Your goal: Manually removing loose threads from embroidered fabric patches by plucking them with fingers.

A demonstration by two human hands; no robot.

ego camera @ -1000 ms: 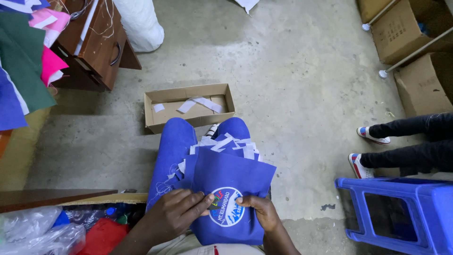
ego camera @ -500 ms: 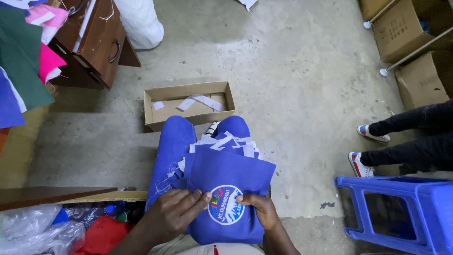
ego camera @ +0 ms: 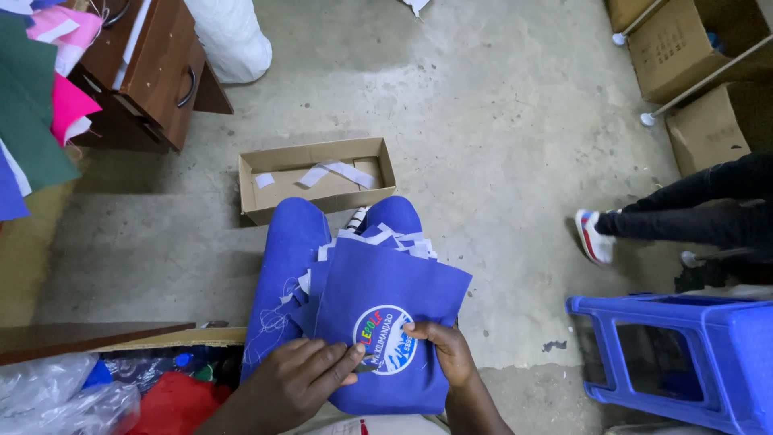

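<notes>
Head view: a stack of blue fabric pieces [ego camera: 386, 314] lies on the person's lap. The left hand [ego camera: 294, 387] pinches the top piece's round printed emblem [ego camera: 385, 338]; the right hand [ego camera: 443, 350] pinches its other edge. A shallow cardboard box [ego camera: 318, 177] sits on the floor beyond the knees.

Open concrete floor [ego camera: 483, 121] is seen far and to the right. The way just ahead is blocked by a shallow cardboard box [ego camera: 318, 177]. A blue plastic stool [ego camera: 684, 354] stands near right, a wooden cabinet [ego camera: 153, 72] far left.
</notes>
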